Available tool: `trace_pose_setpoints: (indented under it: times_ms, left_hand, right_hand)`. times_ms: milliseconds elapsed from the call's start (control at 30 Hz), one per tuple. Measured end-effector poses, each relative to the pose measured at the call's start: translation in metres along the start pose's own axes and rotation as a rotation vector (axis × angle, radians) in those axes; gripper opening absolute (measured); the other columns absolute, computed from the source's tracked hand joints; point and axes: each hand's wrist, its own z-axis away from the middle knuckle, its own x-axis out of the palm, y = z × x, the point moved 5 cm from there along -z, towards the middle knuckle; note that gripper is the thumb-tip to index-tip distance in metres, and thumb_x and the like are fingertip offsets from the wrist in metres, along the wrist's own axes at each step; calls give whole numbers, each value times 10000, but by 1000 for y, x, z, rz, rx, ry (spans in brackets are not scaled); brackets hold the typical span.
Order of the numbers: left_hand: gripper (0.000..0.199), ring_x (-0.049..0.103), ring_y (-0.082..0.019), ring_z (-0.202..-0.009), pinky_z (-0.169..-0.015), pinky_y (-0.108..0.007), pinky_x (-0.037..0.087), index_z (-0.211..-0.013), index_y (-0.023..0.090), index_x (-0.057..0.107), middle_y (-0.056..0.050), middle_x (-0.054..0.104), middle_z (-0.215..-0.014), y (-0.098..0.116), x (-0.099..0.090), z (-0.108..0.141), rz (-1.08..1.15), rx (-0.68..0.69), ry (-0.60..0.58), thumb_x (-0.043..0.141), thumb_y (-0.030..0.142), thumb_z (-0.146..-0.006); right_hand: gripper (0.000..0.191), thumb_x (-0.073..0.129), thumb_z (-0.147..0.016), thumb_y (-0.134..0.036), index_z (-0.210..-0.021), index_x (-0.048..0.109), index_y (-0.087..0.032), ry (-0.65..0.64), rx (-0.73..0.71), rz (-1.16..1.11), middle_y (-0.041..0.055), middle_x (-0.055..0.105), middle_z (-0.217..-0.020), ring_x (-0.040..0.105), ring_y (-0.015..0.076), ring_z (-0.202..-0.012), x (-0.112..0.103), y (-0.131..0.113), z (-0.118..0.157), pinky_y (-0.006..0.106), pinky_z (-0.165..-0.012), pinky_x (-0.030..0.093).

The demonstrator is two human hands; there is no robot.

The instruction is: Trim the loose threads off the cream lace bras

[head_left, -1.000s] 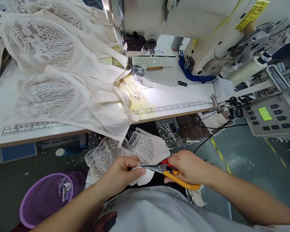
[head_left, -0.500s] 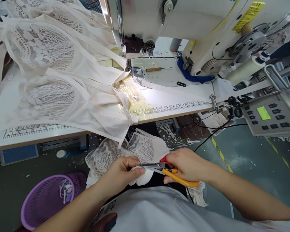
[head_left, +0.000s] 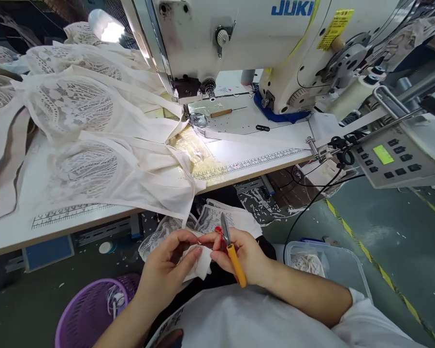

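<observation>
Over the lap, my left hand [head_left: 166, 266] grips the edge of a white fabric piece [head_left: 196, 263] between thumb and fingers. My right hand [head_left: 241, 256] holds scissors [head_left: 236, 263] with orange and red handles, their blades pointing up and away from the cloth. Its thumb and forefinger meet the fabric edge beside my left fingertips. A white lace garment part [head_left: 217, 217] hangs at the lap behind both hands. More white lace garments [head_left: 90, 164] lie spread on the sewing table [head_left: 253, 171].
A sewing machine [head_left: 246, 36] stands at the table's back, with a wooden-handled awl [head_left: 221, 113] near its needle area. A control panel [head_left: 398, 157] is on the right. Below are a purple basket [head_left: 83, 309] and a clear plastic bin [head_left: 342, 263].
The scissors have turned from lying across the fabric to pointing upward, away from it. My right fingers have come to the fabric edge beside my left hand. The head view has shifted.
</observation>
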Motion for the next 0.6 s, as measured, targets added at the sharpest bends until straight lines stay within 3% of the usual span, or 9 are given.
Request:
trace_pose_setpoints:
  times_ms: [133,233,367,600]
  left_hand:
    - [57,575,-138,-694,-603,-234,473,-718,213,553,3,587,-730,2,-3,4,-51,121,53,567,158,-715]
    - [75,571,-142,-715,-641,-249,472,-727,213,550,0,584,-732,3,-2,6,-126,229,53,550,139,-736]
    - [138,565,-140,-798,-684,-244,472,-839,229,527,-5,576,-829,0,-4,7,-152,301,63,544,119,-759]
    - [131,562,-157,-869,-735,-280,475,-821,234,501,-28,553,-931,-7,-10,9,-202,316,75,538,121,-767]
  right_hand:
    - [410,728,-571,-452,-715,442,-196,31,128,-57,40,603,-847,556,144,-694,4,8,-2,277,-622,462]
    - [456,751,-512,-483,-680,441,-194,50,169,19,-29,527,-665,457,98,-560,7,14,-3,236,-533,419]
    - [418,716,-563,-485,-632,433,-185,97,127,204,-63,417,-557,368,80,-512,3,14,-4,219,-499,369]
    - [327,625,-666,-456,-645,429,-194,128,13,317,-5,491,-651,466,128,-603,-9,-5,-3,256,-569,424]
